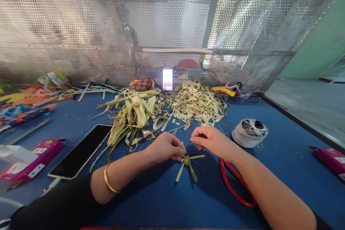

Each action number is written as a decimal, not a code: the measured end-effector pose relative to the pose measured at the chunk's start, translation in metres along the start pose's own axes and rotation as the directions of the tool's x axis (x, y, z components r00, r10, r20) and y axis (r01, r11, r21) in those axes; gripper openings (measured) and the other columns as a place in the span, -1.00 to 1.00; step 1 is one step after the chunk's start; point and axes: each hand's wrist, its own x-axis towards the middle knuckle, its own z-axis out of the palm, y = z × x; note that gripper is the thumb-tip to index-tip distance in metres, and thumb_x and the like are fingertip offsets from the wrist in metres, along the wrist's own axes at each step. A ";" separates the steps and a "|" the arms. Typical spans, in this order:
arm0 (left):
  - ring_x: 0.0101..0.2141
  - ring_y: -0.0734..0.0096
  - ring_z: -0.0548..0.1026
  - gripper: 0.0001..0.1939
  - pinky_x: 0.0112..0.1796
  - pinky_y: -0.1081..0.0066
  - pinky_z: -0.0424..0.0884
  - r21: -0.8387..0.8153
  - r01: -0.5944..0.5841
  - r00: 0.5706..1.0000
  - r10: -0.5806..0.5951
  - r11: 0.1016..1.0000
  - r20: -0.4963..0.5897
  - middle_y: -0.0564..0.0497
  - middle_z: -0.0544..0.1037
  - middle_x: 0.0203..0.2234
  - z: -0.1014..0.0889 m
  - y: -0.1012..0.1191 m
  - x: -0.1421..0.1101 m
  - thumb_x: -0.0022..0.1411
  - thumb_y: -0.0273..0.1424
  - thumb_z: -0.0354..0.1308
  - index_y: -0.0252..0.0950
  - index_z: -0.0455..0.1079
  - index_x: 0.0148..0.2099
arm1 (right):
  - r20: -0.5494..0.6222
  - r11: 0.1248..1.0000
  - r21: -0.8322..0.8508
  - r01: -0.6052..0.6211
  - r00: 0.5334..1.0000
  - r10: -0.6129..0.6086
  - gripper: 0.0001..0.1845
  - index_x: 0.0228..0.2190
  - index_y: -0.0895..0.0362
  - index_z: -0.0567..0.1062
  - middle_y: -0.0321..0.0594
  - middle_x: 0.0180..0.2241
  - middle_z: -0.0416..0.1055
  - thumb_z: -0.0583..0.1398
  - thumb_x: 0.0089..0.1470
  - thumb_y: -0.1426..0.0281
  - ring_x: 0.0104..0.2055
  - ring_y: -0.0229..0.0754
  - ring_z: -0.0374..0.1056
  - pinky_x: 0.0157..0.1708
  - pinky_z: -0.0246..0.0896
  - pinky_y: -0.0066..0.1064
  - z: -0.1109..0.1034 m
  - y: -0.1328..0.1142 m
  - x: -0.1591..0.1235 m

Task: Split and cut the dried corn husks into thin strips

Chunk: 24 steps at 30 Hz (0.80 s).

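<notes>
My left hand (169, 146) is closed in a pinch at the top of a small knotted piece of pale green leaf strips (187, 160). Several strip ends hang from its knot over the blue table. Just to the right, my right hand (206, 138) has thumb and fingers pressed together; a faint thin line, perhaps thread, runs between the hands, but what the fingertips hold is too small to make out. Under my right forearm lies a red loop (237, 183), like a scissors handle, partly hidden. A spool of white thread (249, 133) stands beyond that forearm.
Behind my hands lie long husk-like leaves (134, 111) and a heap of leaf scraps (198, 102). A phone (81, 151) and a magenta power strip (40, 156) are at left. Perforated metal panels (167, 18) back the blue table (151, 201). Another magenta block (330, 160) is at right.
</notes>
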 end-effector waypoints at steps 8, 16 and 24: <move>-0.57 0.53 0.47 -0.82 -0.42 0.49 0.43 -0.107 0.058 0.998 -0.056 0.993 0.021 0.01 0.54 -0.59 -0.005 0.000 0.001 -0.16 -0.38 0.34 -0.38 0.49 -0.46 | -0.012 0.979 0.183 0.085 0.996 -0.084 -0.89 -0.47 0.14 0.38 -0.34 -0.58 0.38 0.12 0.04 0.36 -0.50 -0.29 0.33 -0.41 0.22 -0.43 0.010 0.001 0.005; -0.56 0.53 0.47 -0.87 -0.40 0.49 0.42 -0.083 0.056 0.998 -0.056 0.995 0.002 0.01 0.54 -0.60 -0.003 0.000 0.000 -0.10 -0.40 0.32 -0.37 0.50 -0.46 | 0.062 0.873 -0.451 0.186 0.982 -0.177 -0.90 -0.47 0.08 0.53 -0.30 -0.39 0.35 0.25 -0.11 0.52 -0.41 -0.29 0.28 -0.41 0.08 -0.45 0.009 0.010 0.008; -0.58 0.53 0.47 -0.89 -0.43 0.51 0.41 -0.091 0.070 0.997 -0.072 0.993 -0.017 0.01 0.53 -0.61 -0.001 0.003 0.000 -0.07 -0.42 0.28 -0.39 0.49 -0.49 | 0.072 0.930 -0.341 0.138 0.990 -0.120 -0.92 -0.49 0.10 0.44 -0.37 -0.57 0.37 0.16 0.01 0.46 -0.50 -0.30 0.28 -0.49 0.06 -0.48 0.005 -0.004 -0.002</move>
